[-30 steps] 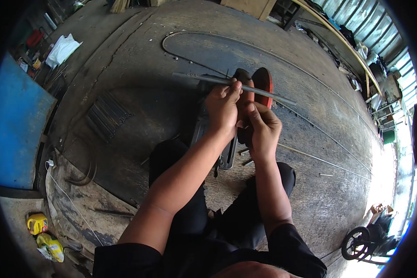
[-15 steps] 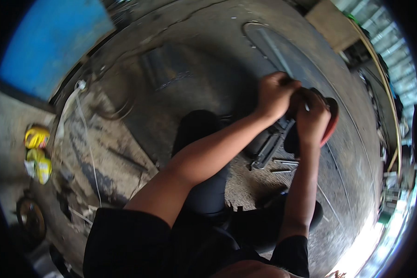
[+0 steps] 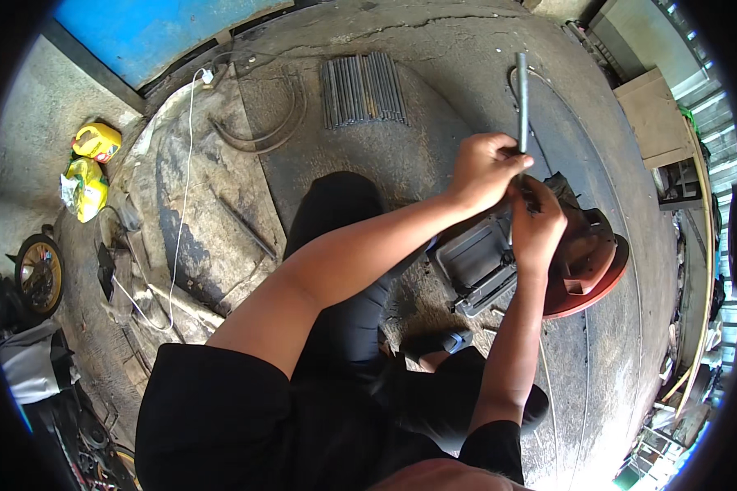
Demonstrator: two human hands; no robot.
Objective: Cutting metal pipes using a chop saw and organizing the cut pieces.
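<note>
A grey metal rod (image 3: 522,102) stands up from between my two hands, its far end free. My left hand (image 3: 485,173) is closed around it, thumb along its side. Just below, my right hand (image 3: 539,225) has its fingers curled about the rod's lower part, mostly hidden by the hand. Close behind the right hand is a red and dark machine (image 3: 588,282) with a rounded red base; its kind is unclear. A dark grey case-like thing (image 3: 477,258) lies under my wrists, partly covered by them.
Several similar rods (image 3: 364,90) lie side by side on the floor ahead. To their left are curved metal strips (image 3: 258,139), a stained sheet (image 3: 213,204), and a white cable (image 3: 190,139). Yellow containers (image 3: 97,143) stand by the left wall, near a wheel (image 3: 38,277).
My view has swung, bringing the row of rods out clearly. The rod in my hands now points more straight away from me. Both hands stay close together on it.
</note>
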